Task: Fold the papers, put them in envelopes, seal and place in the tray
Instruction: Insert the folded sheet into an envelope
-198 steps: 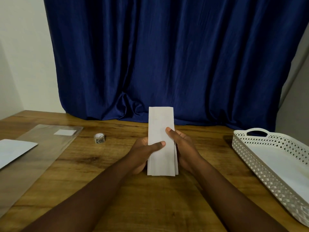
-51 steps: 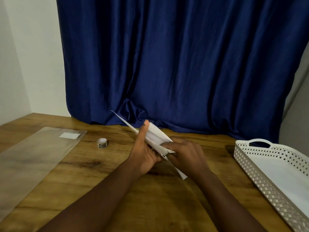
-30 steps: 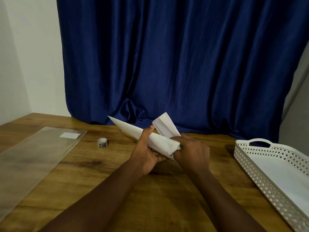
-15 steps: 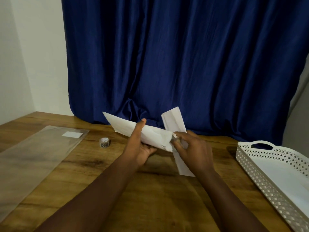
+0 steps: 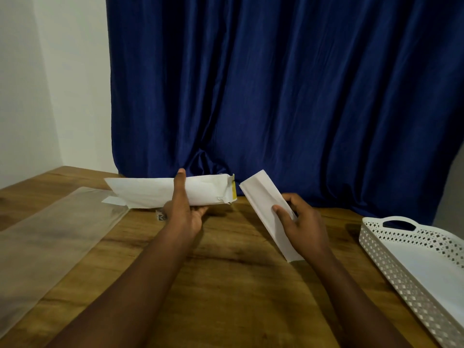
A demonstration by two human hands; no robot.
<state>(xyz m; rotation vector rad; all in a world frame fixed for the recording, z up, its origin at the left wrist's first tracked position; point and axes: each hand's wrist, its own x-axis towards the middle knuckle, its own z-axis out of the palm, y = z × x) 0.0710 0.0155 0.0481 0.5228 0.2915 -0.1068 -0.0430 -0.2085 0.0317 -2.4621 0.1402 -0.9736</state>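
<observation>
Head view: folded paper [image 5: 261,197] just beside envelope [image 5: 150,193]

Dark blue curtain [image 5: 288,96], white wall [image 5: 50,84], wooden table [image 5: 238,285]

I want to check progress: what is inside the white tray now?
The tray holds something flat and white, maybe envelopes; how many is unclear. Its near end is out of frame.

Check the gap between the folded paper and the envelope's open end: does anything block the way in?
Nothing visible does. The folded paper, held in the right hand, sits apart from the open end of the envelope gripped by the left hand.
</observation>
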